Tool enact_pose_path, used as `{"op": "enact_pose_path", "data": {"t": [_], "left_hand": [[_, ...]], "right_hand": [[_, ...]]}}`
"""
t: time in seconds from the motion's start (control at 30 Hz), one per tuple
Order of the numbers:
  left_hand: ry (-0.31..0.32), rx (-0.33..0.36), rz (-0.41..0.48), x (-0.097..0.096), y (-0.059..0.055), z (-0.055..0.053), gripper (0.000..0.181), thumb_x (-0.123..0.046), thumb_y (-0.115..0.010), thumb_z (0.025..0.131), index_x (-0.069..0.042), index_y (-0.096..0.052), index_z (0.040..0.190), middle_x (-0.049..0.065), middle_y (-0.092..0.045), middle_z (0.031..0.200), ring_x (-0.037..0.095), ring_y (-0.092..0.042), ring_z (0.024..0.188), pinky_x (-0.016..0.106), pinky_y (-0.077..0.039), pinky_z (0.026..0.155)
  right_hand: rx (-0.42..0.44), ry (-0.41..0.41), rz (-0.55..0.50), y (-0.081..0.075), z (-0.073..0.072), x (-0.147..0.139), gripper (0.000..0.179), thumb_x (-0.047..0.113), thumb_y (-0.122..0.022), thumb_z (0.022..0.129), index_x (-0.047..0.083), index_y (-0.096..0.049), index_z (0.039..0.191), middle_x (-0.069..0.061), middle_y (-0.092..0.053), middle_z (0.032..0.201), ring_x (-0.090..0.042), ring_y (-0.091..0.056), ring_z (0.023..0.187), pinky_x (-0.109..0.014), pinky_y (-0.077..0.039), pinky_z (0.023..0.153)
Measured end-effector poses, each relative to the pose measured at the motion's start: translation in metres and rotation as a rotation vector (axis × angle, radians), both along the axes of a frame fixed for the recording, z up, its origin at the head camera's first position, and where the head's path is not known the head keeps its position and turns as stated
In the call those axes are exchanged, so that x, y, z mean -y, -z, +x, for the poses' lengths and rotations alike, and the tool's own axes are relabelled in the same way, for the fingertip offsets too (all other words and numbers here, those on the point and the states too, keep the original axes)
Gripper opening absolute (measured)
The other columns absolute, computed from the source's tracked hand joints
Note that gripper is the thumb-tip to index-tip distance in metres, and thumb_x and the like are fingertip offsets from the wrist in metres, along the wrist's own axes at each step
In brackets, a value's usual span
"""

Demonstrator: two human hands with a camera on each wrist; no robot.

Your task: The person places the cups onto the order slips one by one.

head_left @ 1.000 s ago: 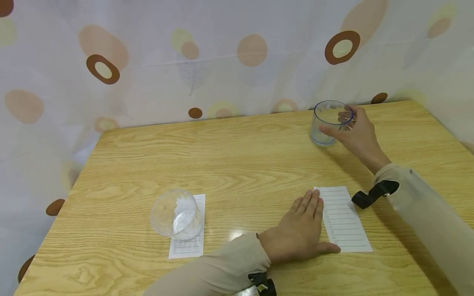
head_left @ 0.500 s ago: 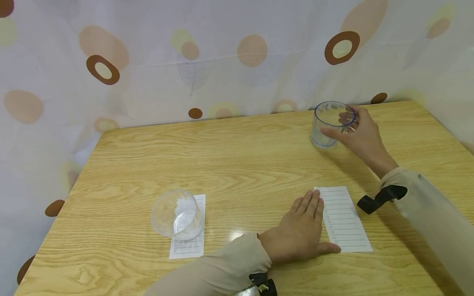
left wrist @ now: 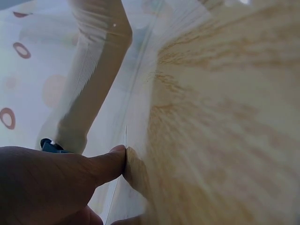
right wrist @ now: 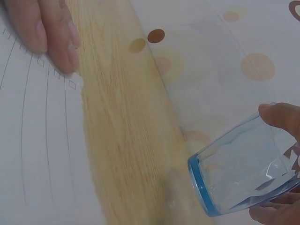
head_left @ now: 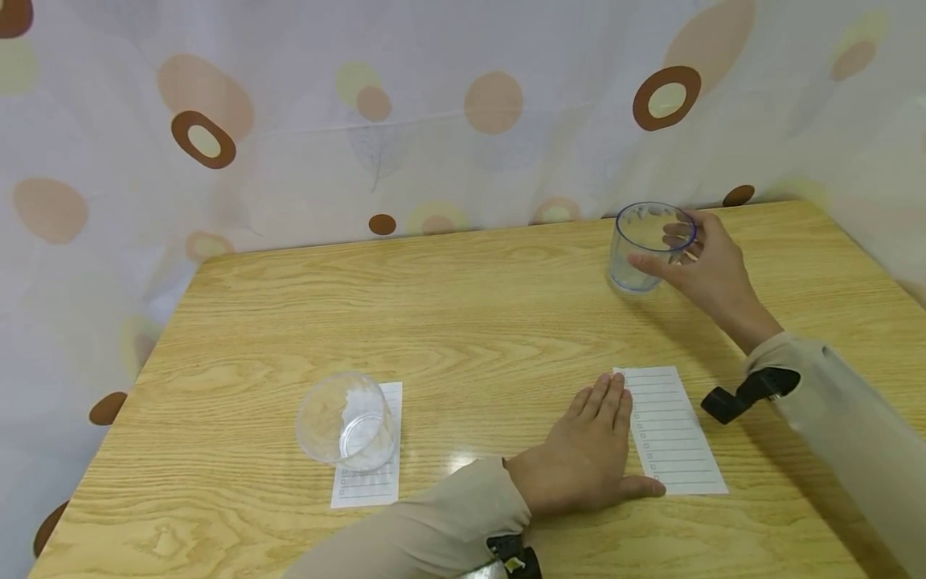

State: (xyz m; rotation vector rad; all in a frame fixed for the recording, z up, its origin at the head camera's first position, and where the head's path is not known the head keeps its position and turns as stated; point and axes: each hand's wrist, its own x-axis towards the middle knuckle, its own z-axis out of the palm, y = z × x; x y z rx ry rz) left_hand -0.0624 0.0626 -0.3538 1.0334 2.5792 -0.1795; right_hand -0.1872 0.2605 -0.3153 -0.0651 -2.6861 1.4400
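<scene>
Toward the back right of the table, my right hand (head_left: 712, 261) grips a clear plastic cup (head_left: 628, 261) with a blue rim. Thumb and fingers wrap its side, and its mouth faces up in the head view. The right wrist view shows the cup's blue-tinted end (right wrist: 199, 187) and the fingertips around its wall. My left hand (head_left: 582, 450) lies flat with straight fingers over the left edge of a lined paper sheet (head_left: 680, 434). Small checkboxes run down the sheet's left side. In the left wrist view, the thumb (left wrist: 110, 166) presses down at the tabletop.
A second clear cup (head_left: 318, 422) stands on another lined sheet (head_left: 383, 482) at the left, with white showing inside. A patterned curtain (head_left: 434, 145) hangs along the wooden table's (head_left: 434, 305) back edge. Each sleeve carries a black wrist mount (head_left: 752, 390).
My right hand and the cup it holds have shifted slightly right and toward me, and the right forearm has moved right. My left hand stays in place on the sheet.
</scene>
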Motion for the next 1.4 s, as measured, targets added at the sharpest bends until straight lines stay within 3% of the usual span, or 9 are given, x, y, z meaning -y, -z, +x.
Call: {"op": "enact_pose_path", "data": {"t": [0.77, 1.4], "left_hand": [[0.008, -0.032, -0.002, 0.0, 0.001, 0.0, 0.096, -0.077, -0.023, 0.087, -0.011, -0.009, 0.156, 0.006, 0.001, 0.162, 0.019, 0.006, 0.147, 0.028, -0.007, 0.118], [0.011, -0.014, 0.011, 0.003, 0.0, -0.003, 0.097, -0.077, -0.024, 0.087, -0.01, -0.008, 0.155, 0.007, 0.002, 0.161, 0.02, 0.006, 0.147, 0.029, -0.006, 0.118]], "right_hand": [[-0.011, 0.007, 0.003, 0.0, 0.011, -0.01, 0.094, 0.04, -0.074, 0.085, 0.006, -0.017, 0.153, -0.021, -0.039, 0.146, -0.038, -0.037, 0.134, -0.053, -0.033, 0.108], [-0.032, -0.003, 0.014, 0.0, 0.02, -0.013, 0.093, 0.035, -0.074, 0.086, 0.004, -0.017, 0.152, -0.022, -0.038, 0.146, -0.04, -0.037, 0.135, -0.052, -0.028, 0.11]]}}
